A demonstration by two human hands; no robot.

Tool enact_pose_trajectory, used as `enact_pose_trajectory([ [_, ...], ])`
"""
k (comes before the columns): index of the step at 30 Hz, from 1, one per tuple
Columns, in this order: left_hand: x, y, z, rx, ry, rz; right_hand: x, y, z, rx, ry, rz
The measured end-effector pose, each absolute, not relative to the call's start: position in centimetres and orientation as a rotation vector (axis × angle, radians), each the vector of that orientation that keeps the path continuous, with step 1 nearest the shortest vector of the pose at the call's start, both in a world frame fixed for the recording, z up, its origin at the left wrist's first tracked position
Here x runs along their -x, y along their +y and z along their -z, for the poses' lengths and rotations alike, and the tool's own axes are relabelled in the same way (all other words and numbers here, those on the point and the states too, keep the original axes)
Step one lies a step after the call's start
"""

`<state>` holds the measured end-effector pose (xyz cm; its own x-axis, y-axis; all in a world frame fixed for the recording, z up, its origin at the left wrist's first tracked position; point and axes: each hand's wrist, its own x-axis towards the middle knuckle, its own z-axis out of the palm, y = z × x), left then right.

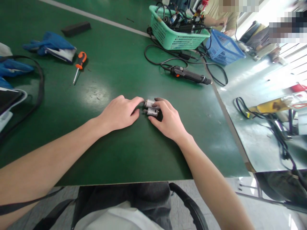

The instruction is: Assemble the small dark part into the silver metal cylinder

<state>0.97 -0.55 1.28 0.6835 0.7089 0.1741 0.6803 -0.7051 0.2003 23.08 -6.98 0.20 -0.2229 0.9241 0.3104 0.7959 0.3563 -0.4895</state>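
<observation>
Two small silver electric motors lie side by side on the green table: the far motor (149,103) and the near motor (153,111). My right hand (170,118) is curled around their right ends, thumb at the near one and fingers over the far one. My left hand (124,111) rests on the table to their left, index finger and thumb apart. Its index fingertip is at the left end of the far motor; whether it touches I cannot tell. Nothing shows in the left hand's grasp.
Beyond my hands lies a black electric screwdriver (189,75) with its cable. A green basket (177,40) of tools and a blue basket (224,48) stand farther back. An orange-handled screwdriver (81,60), blue gloves (51,46) and a dark block (76,28) are left. People sit at back right.
</observation>
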Motion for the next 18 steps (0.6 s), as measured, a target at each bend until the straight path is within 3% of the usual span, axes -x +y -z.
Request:
enact_pose_trajectory([
  [18,-0.7,-0.5,-1.3,-2.864,1.032,-0.323,-23.7,-7.6,-1.2,1.384,-2.168,-0.209],
])
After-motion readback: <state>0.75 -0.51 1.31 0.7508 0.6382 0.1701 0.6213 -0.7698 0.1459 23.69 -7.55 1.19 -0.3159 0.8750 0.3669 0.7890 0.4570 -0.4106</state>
